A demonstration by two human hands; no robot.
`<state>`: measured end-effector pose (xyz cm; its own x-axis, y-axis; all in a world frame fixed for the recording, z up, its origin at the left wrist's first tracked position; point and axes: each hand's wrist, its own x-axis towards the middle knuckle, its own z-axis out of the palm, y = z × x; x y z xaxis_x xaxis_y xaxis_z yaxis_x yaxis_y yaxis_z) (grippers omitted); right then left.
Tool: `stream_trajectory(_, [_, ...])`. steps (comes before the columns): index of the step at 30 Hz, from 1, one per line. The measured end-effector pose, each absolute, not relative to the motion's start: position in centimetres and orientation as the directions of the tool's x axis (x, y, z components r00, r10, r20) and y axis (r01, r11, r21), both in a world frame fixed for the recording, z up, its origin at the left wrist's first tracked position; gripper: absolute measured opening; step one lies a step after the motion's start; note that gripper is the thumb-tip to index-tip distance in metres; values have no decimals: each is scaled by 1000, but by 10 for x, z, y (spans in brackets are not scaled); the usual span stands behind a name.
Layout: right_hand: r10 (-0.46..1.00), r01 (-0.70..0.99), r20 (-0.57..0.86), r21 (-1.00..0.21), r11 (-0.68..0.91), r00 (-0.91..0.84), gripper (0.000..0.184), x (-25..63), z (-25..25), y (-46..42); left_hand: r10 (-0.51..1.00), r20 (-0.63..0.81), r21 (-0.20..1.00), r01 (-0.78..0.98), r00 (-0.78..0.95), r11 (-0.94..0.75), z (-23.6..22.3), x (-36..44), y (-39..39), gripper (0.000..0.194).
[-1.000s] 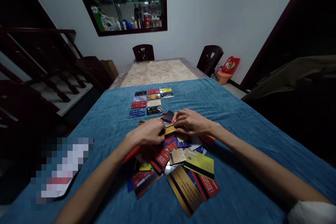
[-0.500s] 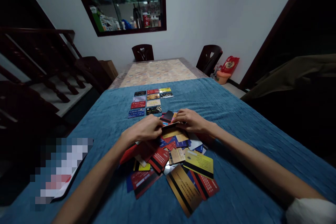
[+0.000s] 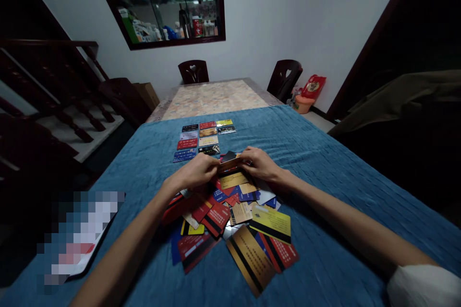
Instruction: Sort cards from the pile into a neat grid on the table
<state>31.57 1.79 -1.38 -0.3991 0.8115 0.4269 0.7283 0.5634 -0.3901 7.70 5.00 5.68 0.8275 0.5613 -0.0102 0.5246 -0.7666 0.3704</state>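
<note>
Held card (image 3: 229, 166) tilted over the pile (image 3: 217, 217).
At the pile's far side, the card, seen almost edge-on a moment earlier, is now turned to show its face; within the pile, a blue card (image 3: 219, 195) is uncovered further.

A home dining room: dark wooden chairs (image 3: 193, 72) stand at twelve and one o'clock around a long table (image 3: 212, 96) half under a blue cloth (image 3: 281, 139), with a stair railing (image 3: 46, 44) at ten o'clock and household bottles filling a wall cabinet (image 3: 169, 44) at eleven.
</note>
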Motion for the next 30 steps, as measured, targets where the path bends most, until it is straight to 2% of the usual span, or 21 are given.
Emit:
stream_trajectory(7, [820,736,442,-404,544,-363,16,315,-15,20,573,6,375,529,820,-761,58,77,50,27])
stream_trajectory(13, [789,638,568,-522,566,-235,13,312,-9,17,582,65,395,515,810,-761,56,78,50,30])
stream_trajectory(18, [742,570,643,-542,617,-192,11,306,-1,14,555,115,447,456,824,-770,47,83,48,38])
stream_trajectory(23, [690,622,688,-444,645,-224,14,304,2,11,576,149,448,464,804,-764,40,85,49,24])
stream_trajectory(30, [644,759,685,-204,618,-341,25,308,11,5,638,253,500,466,727,-730,44,88,47,26])
